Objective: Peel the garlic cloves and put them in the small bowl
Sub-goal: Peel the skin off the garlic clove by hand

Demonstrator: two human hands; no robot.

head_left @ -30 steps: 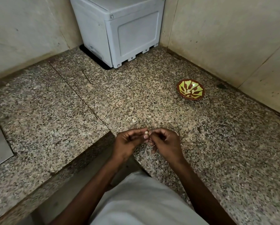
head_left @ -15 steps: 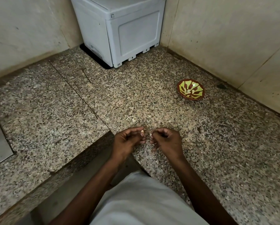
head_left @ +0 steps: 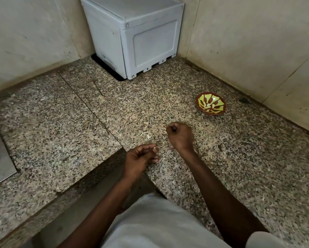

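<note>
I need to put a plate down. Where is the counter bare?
Bare granite lies right of the right hand, below the small bowl, and left of the counter seam. It's crowded between the hands, where a peel scrap lies.

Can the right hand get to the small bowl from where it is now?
Probably yes: only bare granite counter lies between the right hand and the small bowl, which sits open, nothing covering it.

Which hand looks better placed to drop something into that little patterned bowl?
Probably the right hand. It is farther out over the counter, nearer the small bowl, fingers curled as if pinching something small. The left hand sits back near the counter edge, pinching a pale bit.
</note>
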